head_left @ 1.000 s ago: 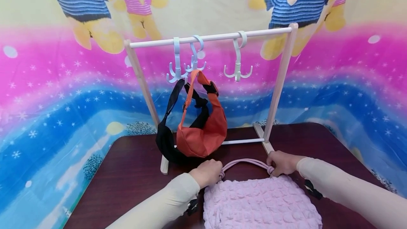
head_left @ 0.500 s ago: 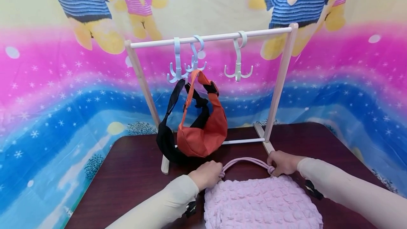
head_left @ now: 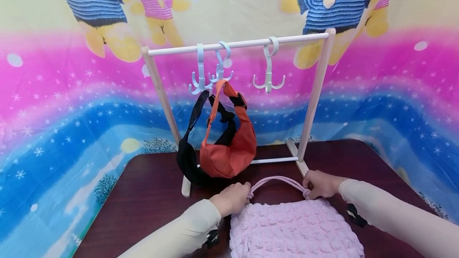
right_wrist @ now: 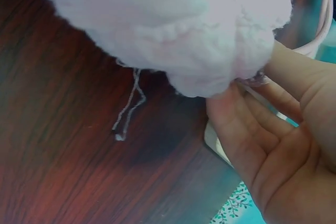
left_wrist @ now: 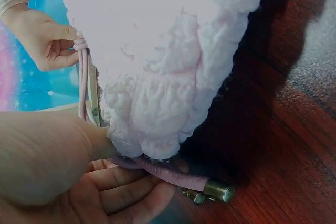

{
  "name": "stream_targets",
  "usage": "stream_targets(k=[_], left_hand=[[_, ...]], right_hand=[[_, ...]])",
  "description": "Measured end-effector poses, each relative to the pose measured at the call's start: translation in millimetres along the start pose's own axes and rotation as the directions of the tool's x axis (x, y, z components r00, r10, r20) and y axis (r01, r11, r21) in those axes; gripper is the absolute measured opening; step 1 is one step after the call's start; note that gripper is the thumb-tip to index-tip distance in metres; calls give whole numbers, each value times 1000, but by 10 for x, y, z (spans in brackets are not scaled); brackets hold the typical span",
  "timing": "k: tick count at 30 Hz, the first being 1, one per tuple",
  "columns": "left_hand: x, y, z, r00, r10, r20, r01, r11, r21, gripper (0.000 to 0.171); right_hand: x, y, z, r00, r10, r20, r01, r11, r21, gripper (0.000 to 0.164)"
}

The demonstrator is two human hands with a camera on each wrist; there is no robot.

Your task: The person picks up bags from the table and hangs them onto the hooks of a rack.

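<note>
A pale pink, puckered fabric handbag (head_left: 295, 228) is at the near side of the table, its pink cord handle (head_left: 276, 178) arching up at the top. My left hand (head_left: 232, 199) pinches its upper left corner by the handle's base. In the left wrist view, a cord end with a brass-coloured metal tip (left_wrist: 219, 190) sticks out past the fingers. At the upper right corner, beside the handle's knot, my right hand (head_left: 320, 184) pinches the bag. The right wrist view shows thumb and fingers on the bag's edge (right_wrist: 226, 85), with loose threads (right_wrist: 128, 106) hanging below.
Behind the bag stands a rack with wooden posts (head_left: 315, 94) and a white top rail (head_left: 247, 44). An orange bag (head_left: 229, 156) and a black bag (head_left: 188, 162) hang from its left hooks (head_left: 201, 71). The right pale green hook (head_left: 268, 69) holds nothing.
The handle's arch has risen slightly. Both hands keep their hold on the bag's corners with hardly any movement, and the view has tipped up a little.
</note>
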State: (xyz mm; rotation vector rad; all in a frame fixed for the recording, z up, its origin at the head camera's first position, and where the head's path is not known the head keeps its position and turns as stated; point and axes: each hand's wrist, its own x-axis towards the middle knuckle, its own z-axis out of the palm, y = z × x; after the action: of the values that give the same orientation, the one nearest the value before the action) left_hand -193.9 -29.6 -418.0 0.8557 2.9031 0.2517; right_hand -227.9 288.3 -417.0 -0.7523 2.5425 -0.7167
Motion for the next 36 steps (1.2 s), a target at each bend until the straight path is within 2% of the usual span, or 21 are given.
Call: stream_targets(k=[8, 12, 19, 25, 30, 36], left_hand=[[-47, -26, 46, 1000, 7, -26, -8, 1000, -18, 16], [-72, -46, 85, 998, 21, -54, -23, 999, -39, 15], [-91, -77, 106, 986, 45, -161, -56, 997, -61, 16], [-101, -82, 77, 987, 13, -163, -34, 991, -129, 15], [-109, -106, 60, 981, 16, -193, -47, 986, -160, 15], [-130, -109, 22, 975, 21, -222, -60, 984, -169, 15]], right_hand=[[-45, -53, -53, 998, 60, 14, -61, 993, 97, 14], [-67, -68, -72, 998, 55, 18, -57, 992, 116, 7], [-94, -91, -122, 1000, -19, -4, 19, 989, 145, 4], [-127, -98, -160, 995, -93, -30, 96, 985, 144, 5], [-154, -89, -199, 988, -147, -52, 152, 980, 131, 7], [-200, -128, -247, 987, -145, -76, 154, 980, 127, 10]])
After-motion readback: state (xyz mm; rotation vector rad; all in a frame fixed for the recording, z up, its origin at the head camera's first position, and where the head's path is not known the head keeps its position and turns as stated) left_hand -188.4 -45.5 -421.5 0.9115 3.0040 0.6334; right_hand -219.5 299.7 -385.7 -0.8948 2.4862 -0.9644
